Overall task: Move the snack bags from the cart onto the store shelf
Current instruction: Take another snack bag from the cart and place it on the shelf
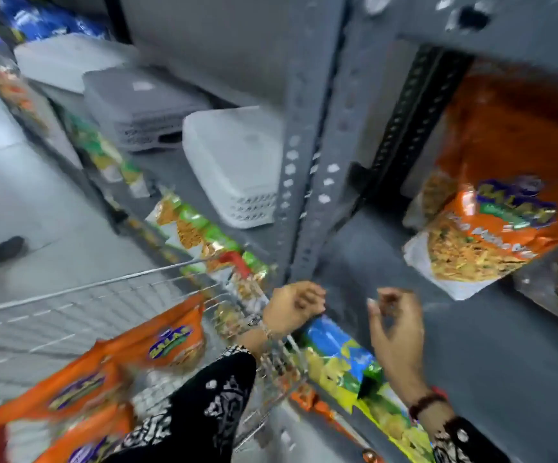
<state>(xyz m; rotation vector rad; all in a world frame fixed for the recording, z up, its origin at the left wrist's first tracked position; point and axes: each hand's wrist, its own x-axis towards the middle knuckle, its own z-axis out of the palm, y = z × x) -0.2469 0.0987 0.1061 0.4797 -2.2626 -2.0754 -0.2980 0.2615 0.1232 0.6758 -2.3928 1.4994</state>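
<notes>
Setting: grey metal store shelf (491,335) in a shop aisle with a pale tiled floor (10,182); the whole view is motion-blurred.
Sleeves: both arms wear black fabric with a white print; a beaded band circles the right wrist.
Cart: wire cart (80,289) stands at lower left, close against the shelving.
Bags in cart: orange snack bags (130,359) lie piled inside it, under the left forearm.
Left hand: left hand (292,307) hangs above the cart's near corner, fingers curled inward into a loose fist, holding nothing that I can make out.
Right hand: right hand (396,325) hovers over the bare shelf board, fingers bent and slightly parted, empty.
Lower tier: blue and yellow bags (341,355) lie between and beneath the two hands.
Bag on shelf: one orange snack bag (491,228) sits tilted on the shelf, up and right of the hands.
Upright: perforated grey post (307,182) rises just beyond the left hand.
Farther back: white basket (234,162) and grey baskets (140,108) sit upturned on the next bay.
</notes>
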